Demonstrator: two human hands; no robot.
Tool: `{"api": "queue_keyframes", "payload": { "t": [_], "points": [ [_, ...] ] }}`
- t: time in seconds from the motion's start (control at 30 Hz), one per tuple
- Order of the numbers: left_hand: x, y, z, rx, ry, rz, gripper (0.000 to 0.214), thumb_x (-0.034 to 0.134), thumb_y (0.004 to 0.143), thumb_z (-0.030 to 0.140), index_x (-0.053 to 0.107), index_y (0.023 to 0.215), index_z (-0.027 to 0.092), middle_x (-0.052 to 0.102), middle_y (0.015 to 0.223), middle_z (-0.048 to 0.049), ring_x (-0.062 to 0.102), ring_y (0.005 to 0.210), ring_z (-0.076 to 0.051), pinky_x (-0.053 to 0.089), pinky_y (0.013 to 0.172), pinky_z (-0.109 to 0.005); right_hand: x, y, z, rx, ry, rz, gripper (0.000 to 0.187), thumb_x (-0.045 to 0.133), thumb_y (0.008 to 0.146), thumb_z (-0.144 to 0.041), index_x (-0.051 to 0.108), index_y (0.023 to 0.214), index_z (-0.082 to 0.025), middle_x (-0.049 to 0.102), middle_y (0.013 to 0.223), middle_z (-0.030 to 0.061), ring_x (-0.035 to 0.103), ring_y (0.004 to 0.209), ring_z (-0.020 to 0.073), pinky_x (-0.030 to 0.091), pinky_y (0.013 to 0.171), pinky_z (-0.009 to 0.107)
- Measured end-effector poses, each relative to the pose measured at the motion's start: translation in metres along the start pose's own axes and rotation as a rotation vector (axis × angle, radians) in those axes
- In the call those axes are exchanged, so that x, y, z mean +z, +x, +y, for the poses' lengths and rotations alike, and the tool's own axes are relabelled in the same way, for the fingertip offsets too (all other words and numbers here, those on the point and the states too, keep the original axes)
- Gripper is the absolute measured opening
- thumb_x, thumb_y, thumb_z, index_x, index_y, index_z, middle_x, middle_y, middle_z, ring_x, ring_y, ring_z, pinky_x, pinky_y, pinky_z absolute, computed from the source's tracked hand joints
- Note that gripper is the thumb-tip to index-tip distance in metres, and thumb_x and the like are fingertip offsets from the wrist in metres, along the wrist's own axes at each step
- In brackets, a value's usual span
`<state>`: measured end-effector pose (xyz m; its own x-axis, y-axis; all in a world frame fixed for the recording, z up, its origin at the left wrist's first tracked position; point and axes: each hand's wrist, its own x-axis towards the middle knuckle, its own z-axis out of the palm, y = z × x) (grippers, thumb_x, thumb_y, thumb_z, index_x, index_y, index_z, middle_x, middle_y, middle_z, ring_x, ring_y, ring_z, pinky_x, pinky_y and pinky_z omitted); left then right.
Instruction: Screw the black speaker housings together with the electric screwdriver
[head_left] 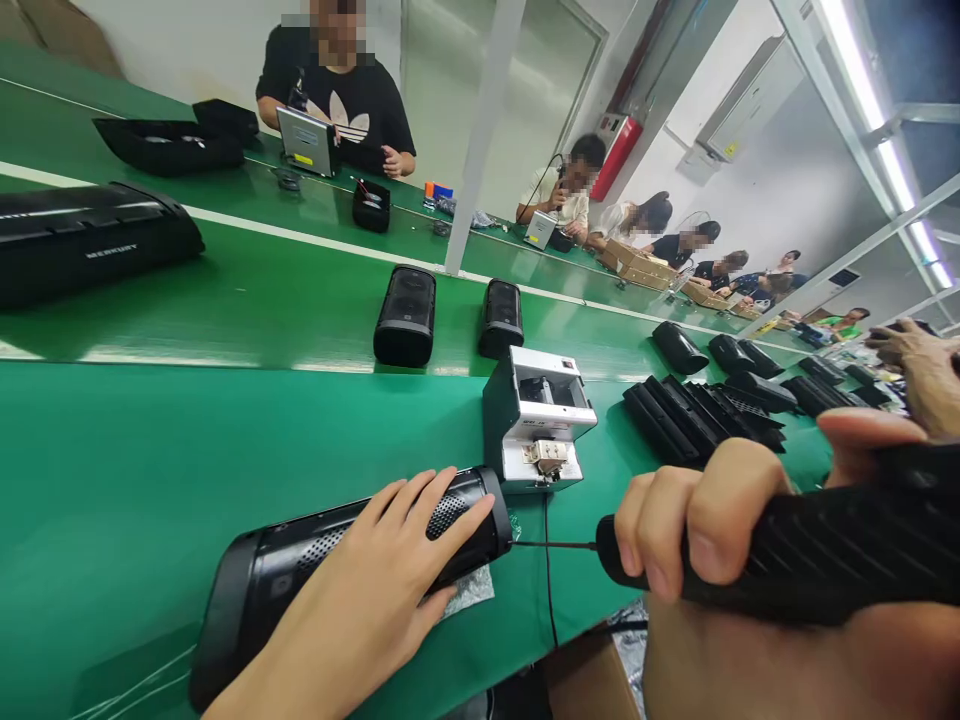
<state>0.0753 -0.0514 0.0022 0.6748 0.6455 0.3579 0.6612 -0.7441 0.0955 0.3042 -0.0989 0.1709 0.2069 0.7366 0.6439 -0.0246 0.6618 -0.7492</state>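
Note:
A black speaker (262,560) with perforated metal strips lies on its side across the green mat. My left hand (397,560) grips it from above, fingers spread over the top and thumb on the near side. My right hand (712,530) is closed round the ribbed black handle of an electric screwdriver (810,550). The screwdriver's long thin bit (555,545) points left and meets the speaker's right end cap; the exact contact spot is too small to make out. Just behind the bit stands a silver and black screw feeder (540,420).
Two upright black speakers (405,315) stand behind the feeder. Black housing parts (697,420) are stacked at right. A larger black speaker (97,240) lies far left. A cable (550,590) runs under the bit. Several people (337,110) work across the bench, beyond a white post (484,140).

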Motion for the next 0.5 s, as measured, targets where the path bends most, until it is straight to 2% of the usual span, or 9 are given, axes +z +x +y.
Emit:
{"api": "queue_keyframes", "payload": {
  "t": [0.1,0.23,0.3,0.4,0.5],
  "points": [
    [-0.001,0.001,0.002,-0.003,0.001,-0.024,0.117,0.095,0.084,0.017,0.042,0.185,0.042,0.061,0.178,-0.0185,0.071,0.150,-0.047,0.069,0.116,-0.067,0.002,-0.001,-0.003,0.002,-0.025,0.007,0.033,0.084,0.119,-0.053,0.075,0.147,-0.037,0.065,0.076,-0.0067,0.055,0.045,0.0169,0.054,0.044,0.036],
    [-0.001,0.001,0.002,-0.010,-0.008,-0.025,0.118,0.094,0.084,0.016,0.041,0.186,0.041,0.061,0.178,-0.0189,0.071,0.151,-0.048,0.068,0.116,-0.068,0.010,0.001,-0.011,0.011,-0.020,-0.023,0.053,0.097,0.105,-0.062,0.076,0.146,-0.035,0.067,0.082,-0.0041,0.057,0.049,0.0200,0.054,0.045,0.039],
    [-0.001,0.001,0.002,-0.006,-0.006,-0.012,0.118,0.094,0.084,0.016,0.041,0.186,0.040,0.061,0.178,-0.0200,0.071,0.151,-0.049,0.068,0.115,-0.069,0.014,0.002,-0.009,-0.010,-0.029,-0.020,0.054,0.096,0.105,-0.064,0.074,0.145,-0.035,0.065,0.081,-0.0051,0.056,0.049,0.0184,0.053,0.045,0.037],
    [-0.001,0.001,0.002,0.000,0.002,-0.003,0.119,0.095,0.081,0.016,0.042,0.185,0.040,0.062,0.177,-0.0201,0.071,0.149,-0.048,0.068,0.115,-0.068,0.014,-0.003,0.003,-0.040,-0.012,0.057,0.044,0.090,0.112,-0.063,0.074,0.142,-0.034,0.062,0.076,-0.0078,0.051,0.043,0.0144,0.050,0.042,0.032],
    [-0.004,0.003,0.004,0.006,0.004,0.016,0.116,0.097,0.080,0.019,0.046,0.182,0.039,0.064,0.175,-0.0208,0.073,0.148,-0.047,0.068,0.115,-0.067,0.009,-0.014,0.026,-0.005,-0.042,-0.008,0.039,0.086,0.115,-0.062,0.073,0.144,-0.038,0.066,0.074,-0.0075,0.057,0.043,0.0173,0.055,0.042,0.034]
  ]
}}
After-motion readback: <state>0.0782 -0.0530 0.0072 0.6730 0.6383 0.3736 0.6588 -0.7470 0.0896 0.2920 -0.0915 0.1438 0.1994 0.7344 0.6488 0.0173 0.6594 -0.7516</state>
